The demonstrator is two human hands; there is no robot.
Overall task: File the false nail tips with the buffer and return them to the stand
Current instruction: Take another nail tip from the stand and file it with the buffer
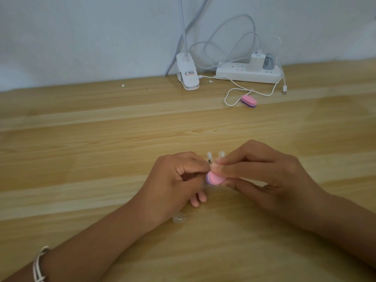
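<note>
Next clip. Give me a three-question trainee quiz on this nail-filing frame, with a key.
1. True or false: the right hand holds the pink-and-purple buffer.
2. Multiple choice: where does the second buffer lie? A) by the white cable; B) on top of the power strip; C) at the table's near edge.
3. Fill in: a clear nail tip lies on the table beside the ___ forearm.
Key: 1 true; 2 A; 3 left.
</note>
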